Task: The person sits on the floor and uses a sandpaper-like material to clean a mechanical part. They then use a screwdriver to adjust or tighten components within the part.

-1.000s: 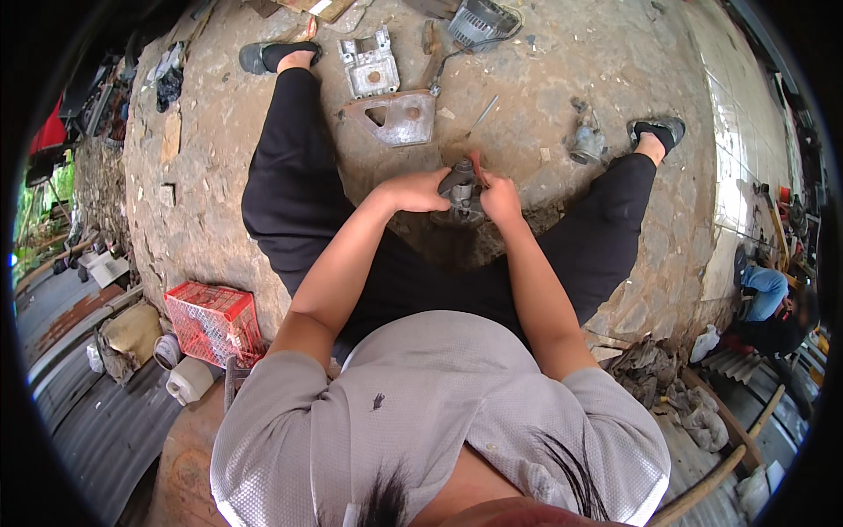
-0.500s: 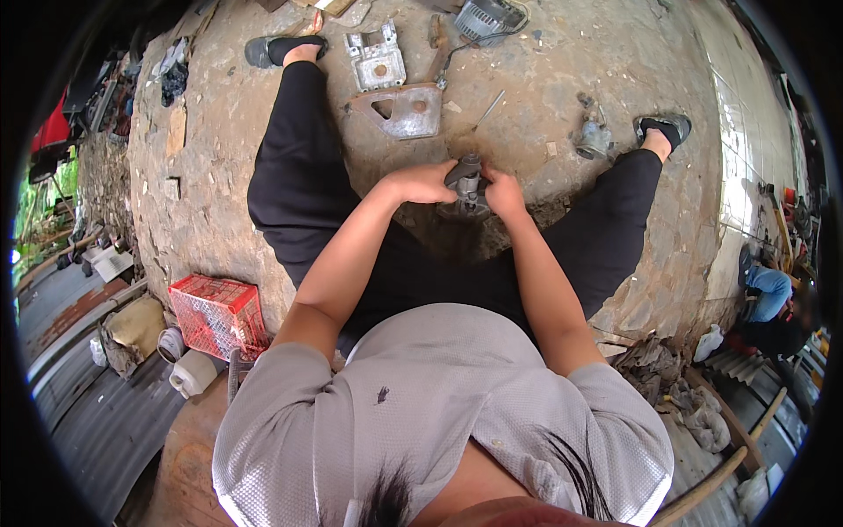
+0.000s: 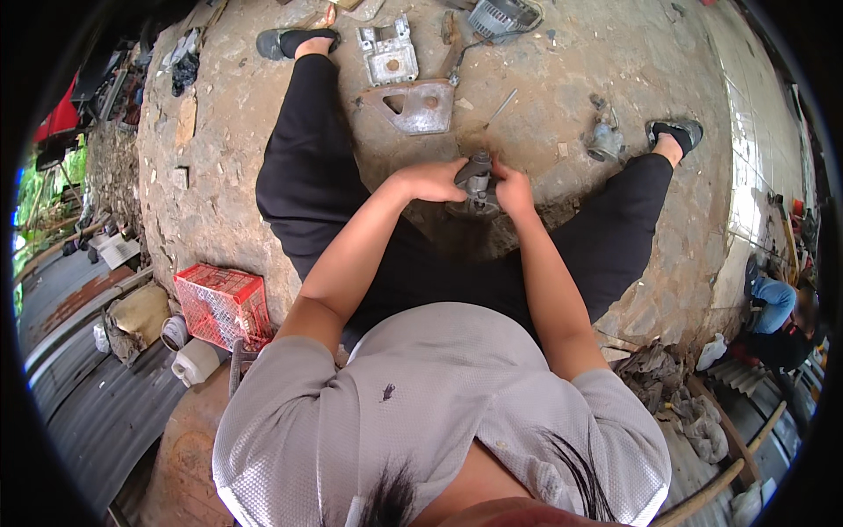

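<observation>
A dark grey, greasy metal machine part (image 3: 479,183) stands upright between my spread legs, with a rounded top, a lighter collar and a wider base. My left hand (image 3: 428,182) grips its upper left side, the thumb toward me. On the opposite side my right hand (image 3: 513,190) has its fingers bent against the part near the top. The far fingertips of both hands are hidden behind it. Just beyond lies a thin metal rod (image 3: 503,105) on the stained ground.
Farther out lie a flat metal bracket (image 3: 426,109) with a triangular hole, a silver casting (image 3: 388,57), a finned motor-like unit (image 3: 500,19) and a small metal fitting (image 3: 604,140). A red crate (image 3: 219,299) and white jug (image 3: 195,363) stand left. Another person (image 3: 774,299) is far right.
The whole scene sits slightly farther right in the picture as my head turns a little. My right-hand fingers have shifted slightly against the part; my left-hand grip looks the same.
</observation>
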A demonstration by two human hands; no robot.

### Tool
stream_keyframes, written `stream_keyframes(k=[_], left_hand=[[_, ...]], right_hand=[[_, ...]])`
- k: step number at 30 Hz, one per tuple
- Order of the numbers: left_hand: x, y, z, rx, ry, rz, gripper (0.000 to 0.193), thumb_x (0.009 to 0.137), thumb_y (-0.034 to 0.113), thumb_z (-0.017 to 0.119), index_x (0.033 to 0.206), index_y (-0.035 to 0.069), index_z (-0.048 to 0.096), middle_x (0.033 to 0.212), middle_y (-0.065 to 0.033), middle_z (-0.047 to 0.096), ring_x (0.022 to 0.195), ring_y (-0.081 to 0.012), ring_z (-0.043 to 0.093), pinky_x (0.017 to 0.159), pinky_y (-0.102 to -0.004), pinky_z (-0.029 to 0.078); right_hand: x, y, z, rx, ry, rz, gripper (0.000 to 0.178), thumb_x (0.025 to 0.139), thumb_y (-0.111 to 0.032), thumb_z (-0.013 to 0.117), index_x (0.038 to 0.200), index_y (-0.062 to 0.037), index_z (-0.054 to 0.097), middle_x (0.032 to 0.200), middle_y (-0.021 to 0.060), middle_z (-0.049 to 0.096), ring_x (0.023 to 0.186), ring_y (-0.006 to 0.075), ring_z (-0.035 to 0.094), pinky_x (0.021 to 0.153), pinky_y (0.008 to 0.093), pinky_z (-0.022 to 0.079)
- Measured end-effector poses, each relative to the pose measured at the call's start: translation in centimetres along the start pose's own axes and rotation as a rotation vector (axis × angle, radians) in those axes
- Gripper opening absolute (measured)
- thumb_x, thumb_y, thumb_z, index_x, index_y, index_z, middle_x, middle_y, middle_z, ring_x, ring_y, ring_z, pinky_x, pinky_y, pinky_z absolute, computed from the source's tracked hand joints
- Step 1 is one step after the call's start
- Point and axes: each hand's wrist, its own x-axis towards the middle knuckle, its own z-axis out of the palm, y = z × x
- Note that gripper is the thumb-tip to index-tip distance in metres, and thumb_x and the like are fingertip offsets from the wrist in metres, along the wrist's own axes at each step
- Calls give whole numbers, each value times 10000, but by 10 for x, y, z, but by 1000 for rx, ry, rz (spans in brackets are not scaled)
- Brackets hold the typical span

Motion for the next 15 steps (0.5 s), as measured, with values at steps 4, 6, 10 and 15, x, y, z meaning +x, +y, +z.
stream_keyframes(k=[4,6,10,15], left_hand=[[10,-24,9,50,107,47,960,868,342,707,1631,-80,306,1375,-311,653,1195,-357,685,1014,-401,524],[10,-27,13,19,67,29,957,865,343,708,1630,-74,314,1361,-307,661,1188,-360,687,1012,-405,525],[5,-10,2,49,50,11,932,864,333,706,1625,-57,336,1364,-301,662,1215,-367,678,1033,-414,518],[8,-16,6,-9,14,-8,959,856,347,703,1640,-47,315,1356,-301,665,1217,-366,679,1031,-420,520]], right_hand=[[2,11,4,86,210,-275,680,782,167,515,1364,-116,724,1326,189,720,1230,359,698,1025,407,560],[1,8,6,24,132,-157,653,792,167,519,1353,-96,724,1320,184,723,1239,356,693,1029,413,559],[3,12,2,-29,87,-22,585,828,152,526,1327,-73,733,1311,191,721,1255,362,678,1033,438,558],[-2,7,3,-37,87,-192,576,853,138,528,1344,-89,727,1304,202,716,1252,376,672,1034,457,556]])
